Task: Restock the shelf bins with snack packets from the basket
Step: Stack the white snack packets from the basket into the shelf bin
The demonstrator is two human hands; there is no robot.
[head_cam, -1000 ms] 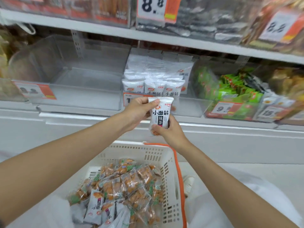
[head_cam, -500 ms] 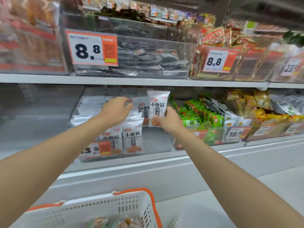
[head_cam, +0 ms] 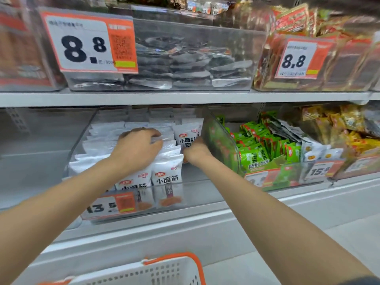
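Note:
A clear shelf bin (head_cam: pixel 193 194) with a 13.5 price tag holds rows of white snack packets (head_cam: pixel 167 171) standing upright. My right hand (head_cam: pixel 196 150) is inside the bin at its right side, shut on one white packet (head_cam: pixel 188 133) that stands upright behind the front rows. My left hand (head_cam: pixel 137 147) rests palm down on the tops of the packets in the middle rows, fingers curled over them. The white basket with an orange rim (head_cam: pixel 164 270) shows only its top edge at the bottom of the view; its contents are out of sight.
Left of the bin is an empty clear bin (head_cam: pixel 41 153). To the right, a bin of green packets (head_cam: pixel 263 149), then yellow ones (head_cam: pixel 345 128). The shelf above (head_cam: pixel 185 97) carries bins of dark packets (head_cam: pixel 191 64) and red packets (head_cam: pixel 320 48) with 8.8 tags.
My view has lifted from the basket to the shelf. My right hand carried the white packet up from over the basket and down into the bin; my left hand let go and moved onto the packet rows.

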